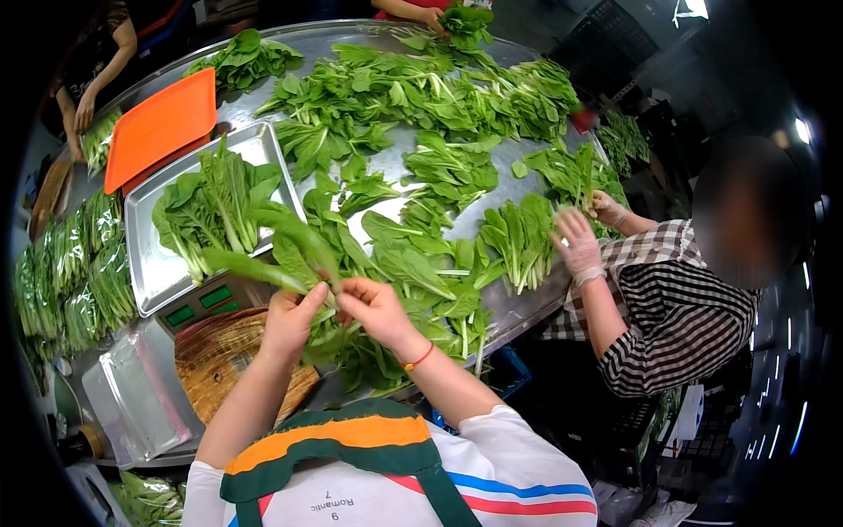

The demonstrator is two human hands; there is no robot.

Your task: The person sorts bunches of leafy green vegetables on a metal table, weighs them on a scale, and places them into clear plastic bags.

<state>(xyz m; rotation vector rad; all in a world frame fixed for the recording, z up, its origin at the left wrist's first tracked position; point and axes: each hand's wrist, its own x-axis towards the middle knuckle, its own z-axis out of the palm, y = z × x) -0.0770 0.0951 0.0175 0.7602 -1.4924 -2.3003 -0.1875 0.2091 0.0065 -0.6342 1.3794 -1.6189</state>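
Both my hands are close together over the near edge of the metal table. My left hand point(296, 319) pinches the stem end of a leafy green point(253, 267) whose blade points left. Just beside it, my right hand point(375, 309) grips the stem of another leaf, blurred by motion. To the left, a bunch of leafy greens point(214, 211) lies in a shiny metal tray point(143, 277) on a digital scale point(211, 303). Loose leafy greens point(408, 257) are spread on the table beyond and below my hands.
An orange tray point(164, 125) stands behind the metal tray. Bagged greens point(79, 270) line the left side, with clear plastic bags point(135, 395) nearer me. A gloved co-worker point(678, 316) sorts greens at the right. Two other people work across the table.
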